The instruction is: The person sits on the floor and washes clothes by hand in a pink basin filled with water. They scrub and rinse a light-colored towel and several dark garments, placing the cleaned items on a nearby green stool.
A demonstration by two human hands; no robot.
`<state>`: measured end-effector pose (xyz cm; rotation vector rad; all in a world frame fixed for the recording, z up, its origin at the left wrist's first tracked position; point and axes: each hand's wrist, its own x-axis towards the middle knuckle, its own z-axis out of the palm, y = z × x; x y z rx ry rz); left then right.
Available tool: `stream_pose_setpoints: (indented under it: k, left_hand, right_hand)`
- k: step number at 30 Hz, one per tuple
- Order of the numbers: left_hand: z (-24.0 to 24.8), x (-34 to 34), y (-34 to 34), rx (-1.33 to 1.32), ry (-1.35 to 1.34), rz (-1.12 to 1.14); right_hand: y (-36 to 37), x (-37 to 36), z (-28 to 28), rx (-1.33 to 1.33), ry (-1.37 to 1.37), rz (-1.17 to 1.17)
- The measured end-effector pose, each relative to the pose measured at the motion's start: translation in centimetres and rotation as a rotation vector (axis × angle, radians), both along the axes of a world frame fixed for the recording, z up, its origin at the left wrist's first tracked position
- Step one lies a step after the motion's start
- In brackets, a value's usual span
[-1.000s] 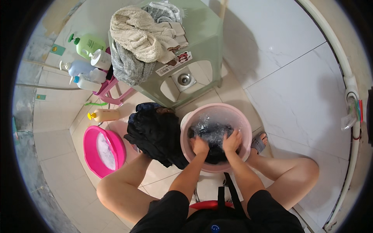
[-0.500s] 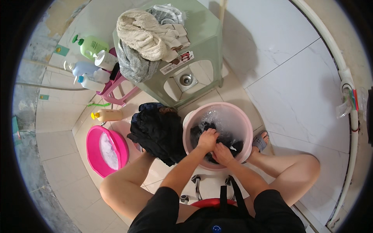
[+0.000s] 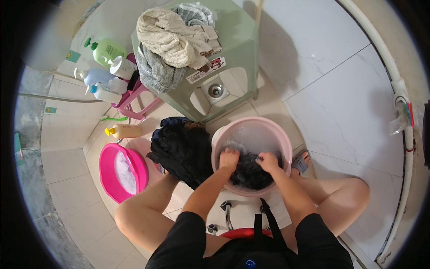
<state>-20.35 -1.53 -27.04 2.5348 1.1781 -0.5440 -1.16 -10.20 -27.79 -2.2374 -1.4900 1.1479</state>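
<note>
Head view: half a second earlier we had both hands bunched together mid-basin, and by this frame they'd come apart. The left hand [image 3: 229,160] sat near the left wall of the pale pink basin [image 3: 287,145], knuckles up; the right hand [image 3: 268,162] was over toward the other side, fingers curled. Whether either was actually pinching cloth, we couldn't tell — the fingertips were mostly hidden. The dark garment [image 3: 251,175] lay in the cloudy water [image 3: 262,133], bunched below and between them. To us that looked like a change of grip, with the handwashing still mid-way. The black clothes pile [image 3: 181,152] stayed just left of the basin — no change there.
</note>
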Motion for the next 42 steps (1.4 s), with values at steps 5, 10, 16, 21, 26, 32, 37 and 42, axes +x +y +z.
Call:
stream_pose_setpoints:
  k: [5,10,16,21,26,32,37,42]
  left_hand:
    - [5.9,-1.8,4.3,0.212,-0.602,-0.343]
    - [8.9,-1.8,3.7,-0.171,-0.701,-0.653]
    - [6.5,0.0,-0.6,-0.162,-0.26,-0.158]
    - [1.2,2.3,-1.8,-0.23,-0.046,0.324]
    - [-2.8,2.3,0.3,-0.301,0.06,0.437]
    - [-3.3,1.6,3.9,-0.47,-0.491,1.022]
    - [-0.5,1.1,4.7,-0.754,-1.322,1.405]
    - [3.4,4.0,2.1,-0.034,-0.703,0.74]
  right_hand:
    - [3.3,5.7,2.4,0.03,0.685,-0.508]
    - [4.7,8.3,2.2,0.253,0.495,-0.734]
    - [3.1,0.3,1.7,0.396,-0.091,-0.535]
    - [0.0,-4.9,-1.7,0.233,-0.05,-0.208]
    - [3.6,-1.8,-3.1,-0.249,-0.169,0.067]
    - [7.2,3.3,2.5,-0.228,1.147,-1.123]
    - [5.9,4.9,4.7,0.194,1.373,-1.389]
    - [4.4,0.4,-1.0,0.46,-0.041,-0.405]
